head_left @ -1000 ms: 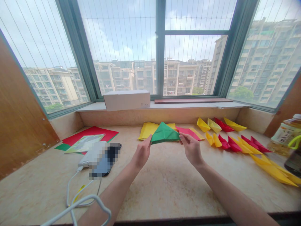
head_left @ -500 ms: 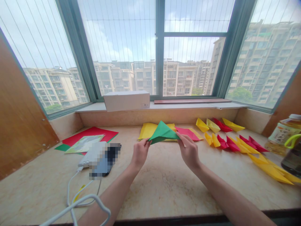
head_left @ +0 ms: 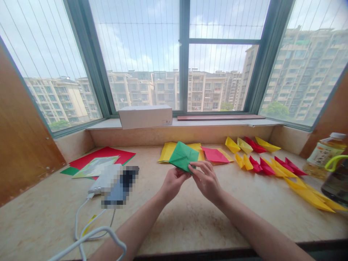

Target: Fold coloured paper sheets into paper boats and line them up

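A green sheet of folded paper (head_left: 184, 155), now a flat square with creases meeting near its middle, is held up above the counter. My left hand (head_left: 175, 181) grips its lower edge from beneath, with the fingers partly hidden behind it. At the lower right corner, my right hand (head_left: 205, 177) pinches the paper between thumb and fingers. Just behind lie yellow paper sheets (head_left: 164, 152), partly covered by the green one. To their right is a red folded sheet (head_left: 216, 155) on top of more yellow paper.
Several yellow and red folded paper boats (head_left: 255, 145) stand at the right, near a drink bottle (head_left: 324, 154) and a dark bottle with a green loop (head_left: 337, 181). At left are red sheets (head_left: 106, 154), a white power bank (head_left: 104, 179), a blurred phone (head_left: 119, 188) and white cables (head_left: 100, 232).
The green paper has gone from a triangle stretched between both hands to a flat square. My hands have come closer together at its lower corner.
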`<state>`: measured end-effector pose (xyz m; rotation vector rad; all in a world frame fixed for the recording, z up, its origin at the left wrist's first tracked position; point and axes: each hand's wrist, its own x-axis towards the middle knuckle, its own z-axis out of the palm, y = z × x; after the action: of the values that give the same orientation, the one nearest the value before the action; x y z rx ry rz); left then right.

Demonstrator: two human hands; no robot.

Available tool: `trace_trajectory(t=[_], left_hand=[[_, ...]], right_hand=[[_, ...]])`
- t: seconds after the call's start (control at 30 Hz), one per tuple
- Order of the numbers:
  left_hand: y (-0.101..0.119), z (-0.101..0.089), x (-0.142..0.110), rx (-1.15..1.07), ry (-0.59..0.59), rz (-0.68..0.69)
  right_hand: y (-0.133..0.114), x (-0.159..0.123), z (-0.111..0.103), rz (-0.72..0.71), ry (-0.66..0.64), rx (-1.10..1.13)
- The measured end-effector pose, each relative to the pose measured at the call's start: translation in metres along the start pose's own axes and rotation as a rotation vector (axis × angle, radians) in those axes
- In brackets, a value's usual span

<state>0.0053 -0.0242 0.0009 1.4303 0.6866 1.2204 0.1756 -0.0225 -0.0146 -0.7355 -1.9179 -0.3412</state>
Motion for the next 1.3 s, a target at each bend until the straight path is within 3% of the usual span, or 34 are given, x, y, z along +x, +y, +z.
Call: trace_trajectory(t=[0.13,0.3,0.37,0.43,0.53,0.63,0.7,0.83,0.97,1.13,1.3], left_hand=[[0.005,-0.002,-0.002,-0.070,-0.017,0.037],[-0.002,-0.013,0.007,-0.054,0.096,0.018],[-0.006,-0.018,0.011,-0.014,0.148,-0.001],[-0.008,-0.021,0.013,0.046,0.175,-0.006],[-0.008,-0.020,0.011,0.139,0.087,0.008],[-0.004,-0.014,0.006,0.167,-0.017,0.024],[0.000,-0.010,0.001,0.139,-0.022,0.023],[0.004,-0.006,-0.002,0.077,-0.007,-0.019],[-0.001,-0.012,-0.001,0.114,-0.014,-0.124],[-0.003,-0.016,-0.002,0.267,-0.161,-0.189],[0.003,-0.009,-0.005,0.223,-0.174,-0.206]], right_hand=[[-0.009,0.002,0.000,-0.037,-0.093,-0.017],[-0.011,0.004,-0.001,-0.019,-0.230,0.080],[-0.004,0.004,0.000,0.025,-0.184,0.137],[0.005,0.004,0.000,0.132,-0.054,0.155],[0.018,0.007,0.000,0.404,0.140,0.231],[0.021,0.011,-0.002,0.615,0.056,0.552],[0.017,0.012,-0.002,0.689,-0.015,0.739],[0.004,0.014,0.000,0.749,0.015,0.872],[0.002,0.014,-0.006,0.779,-0.029,0.866],[0.013,0.015,-0.019,0.825,-0.087,0.797],[0.015,0.013,-0.018,0.832,0.027,0.795]])
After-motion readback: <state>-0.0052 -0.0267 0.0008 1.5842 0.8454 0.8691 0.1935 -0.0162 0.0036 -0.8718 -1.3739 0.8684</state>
